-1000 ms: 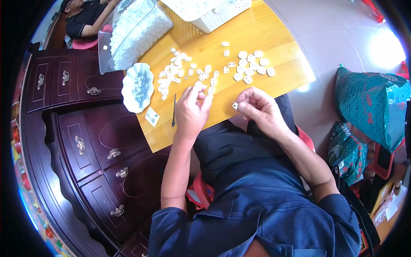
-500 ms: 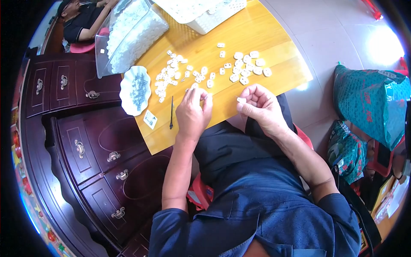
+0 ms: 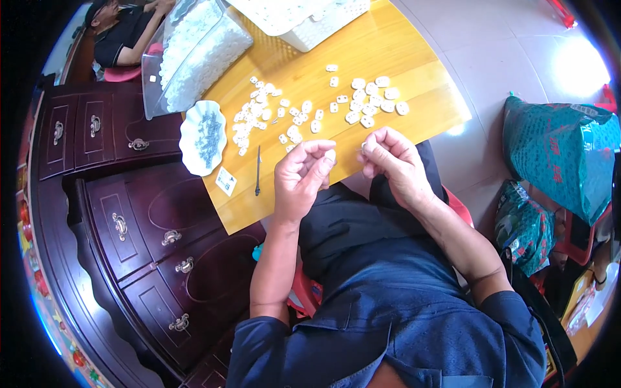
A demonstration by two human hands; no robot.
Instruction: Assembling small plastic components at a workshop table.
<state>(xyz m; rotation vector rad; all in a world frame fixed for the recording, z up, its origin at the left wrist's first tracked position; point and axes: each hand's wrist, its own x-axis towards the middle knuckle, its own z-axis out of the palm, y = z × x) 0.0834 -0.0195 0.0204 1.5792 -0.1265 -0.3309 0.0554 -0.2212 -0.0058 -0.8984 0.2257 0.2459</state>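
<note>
Over the near edge of the wooden table (image 3: 414, 48), my left hand (image 3: 304, 178) has its thumb and fingers brought together. Whatever lies between those fingertips is too small to make out. My right hand (image 3: 396, 167) faces it a short gap away, pinching a small white piece (image 3: 363, 150) mostly hidden by thumb and forefinger. Beyond my left hand lies a loose spread of small white plastic pieces (image 3: 262, 97). Farther right is a group of larger oval white pieces (image 3: 370, 90) with dark holes. A thin black rod-like tool (image 3: 258, 171) rests left of my left hand.
A scalloped white dish (image 3: 220, 139) holds many small dark metal bits. Behind it stands a clear bin (image 3: 152, 97) of white pieces, beside a white basket (image 3: 310, 32). Dark wooden drawers (image 3: 129, 200) flank the table; green bags (image 3: 556, 155) sit right. Another person (image 3: 126, 39) is far left.
My left hand has come back from the white pieces and moved right, toward my right hand. My right hand stays nearly in place, still pinching the small white piece.
</note>
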